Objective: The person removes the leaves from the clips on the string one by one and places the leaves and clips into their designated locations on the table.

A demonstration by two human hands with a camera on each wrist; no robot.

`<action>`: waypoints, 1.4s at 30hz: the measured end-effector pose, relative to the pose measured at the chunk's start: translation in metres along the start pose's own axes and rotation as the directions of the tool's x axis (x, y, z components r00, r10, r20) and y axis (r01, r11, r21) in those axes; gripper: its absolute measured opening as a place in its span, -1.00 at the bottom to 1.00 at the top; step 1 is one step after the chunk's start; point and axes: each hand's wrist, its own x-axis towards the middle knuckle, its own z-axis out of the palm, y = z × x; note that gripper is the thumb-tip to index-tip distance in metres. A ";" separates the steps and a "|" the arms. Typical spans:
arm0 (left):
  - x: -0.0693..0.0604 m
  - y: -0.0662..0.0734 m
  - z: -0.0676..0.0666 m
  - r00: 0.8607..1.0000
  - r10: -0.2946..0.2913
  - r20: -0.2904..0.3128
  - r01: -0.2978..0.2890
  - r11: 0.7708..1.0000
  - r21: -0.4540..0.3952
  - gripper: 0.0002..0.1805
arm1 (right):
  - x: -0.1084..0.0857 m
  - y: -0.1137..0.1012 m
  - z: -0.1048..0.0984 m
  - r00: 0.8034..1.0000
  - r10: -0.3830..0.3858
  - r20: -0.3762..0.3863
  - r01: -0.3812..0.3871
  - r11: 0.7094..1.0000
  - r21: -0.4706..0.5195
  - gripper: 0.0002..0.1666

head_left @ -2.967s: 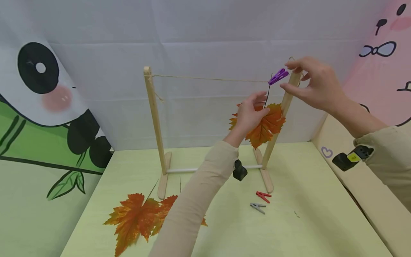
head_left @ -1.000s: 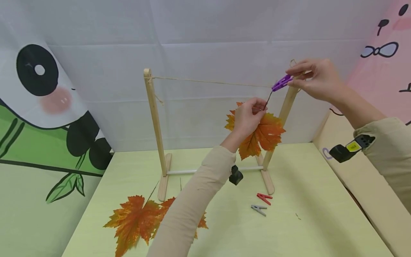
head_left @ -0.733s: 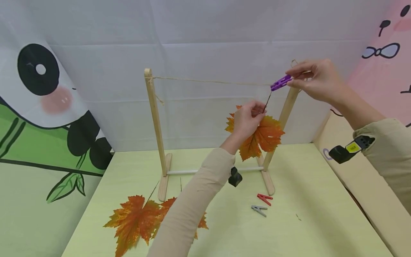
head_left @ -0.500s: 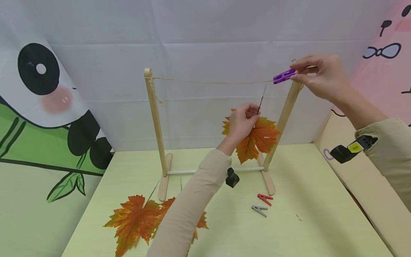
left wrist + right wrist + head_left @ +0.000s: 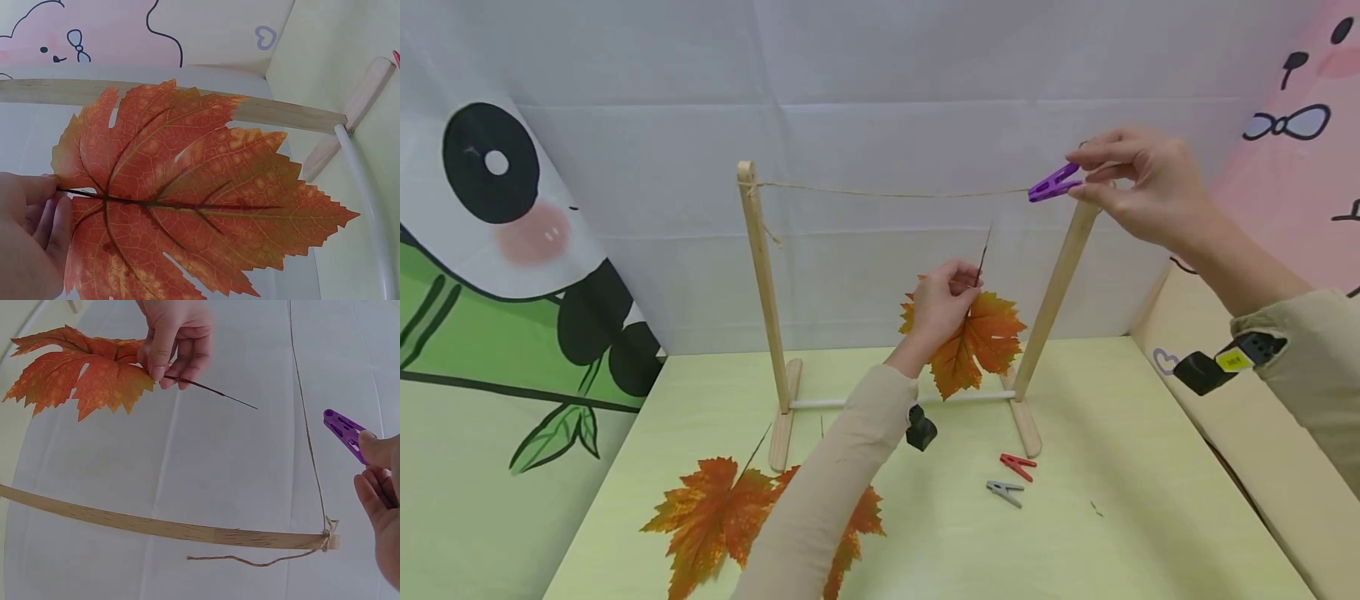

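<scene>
In the head view my left hand (image 5: 937, 307) pinches the dark stem of an orange maple leaf (image 5: 979, 343), the leaf hanging below the fingers. The left wrist view shows the leaf's face (image 5: 187, 187) spread out beside the fingertips. My right hand (image 5: 1150, 182) holds a purple clothespin (image 5: 1052, 184) by its handle ends, between thumb and fingers. The twine (image 5: 887, 195) runs between two wooden posts; in the right wrist view the clothespin (image 5: 342, 430) appears to one side of the twine (image 5: 306, 425), apart from it. The stem's free tip points upward, below the twine.
The wooden posts (image 5: 763, 287) stand on flat feet joined by a white rod (image 5: 827, 402). More maple leaves (image 5: 718, 512) lie at the front left, partly under the left sleeve. A red clothespin (image 5: 1018, 466) and a grey clothespin (image 5: 1004, 492) lie on the table at right.
Earlier the purple clothespin held the leaf stem at the twine. My right hand took hold of it and the stem came free. My left hand has moved the leaf down and left.
</scene>
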 end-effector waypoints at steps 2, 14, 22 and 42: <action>-0.003 -0.004 -0.003 1.000 -0.007 0.003 0.007 1.000 0.001 -0.87 | -0.001 -0.001 0.001 1.000 -0.020 0.005 0.020 1.000 0.009 -0.62; -0.018 -0.030 -0.023 0.998 -0.062 -0.010 0.062 0.997 0.036 -0.86 | -0.014 0.000 0.010 0.998 -0.068 0.014 0.067 0.995 0.069 -0.58; -0.026 -0.045 -0.035 0.998 -0.054 -0.013 0.055 0.997 0.054 -0.85 | -0.021 -0.001 0.015 0.995 -0.102 0.014 0.101 0.995 0.016 -0.58; -0.050 -0.073 -0.068 0.991 -0.131 -0.034 0.134 0.988 0.083 -0.85 | -0.046 0.017 0.051 0.981 -0.184 0.057 0.180 0.982 0.063 -0.60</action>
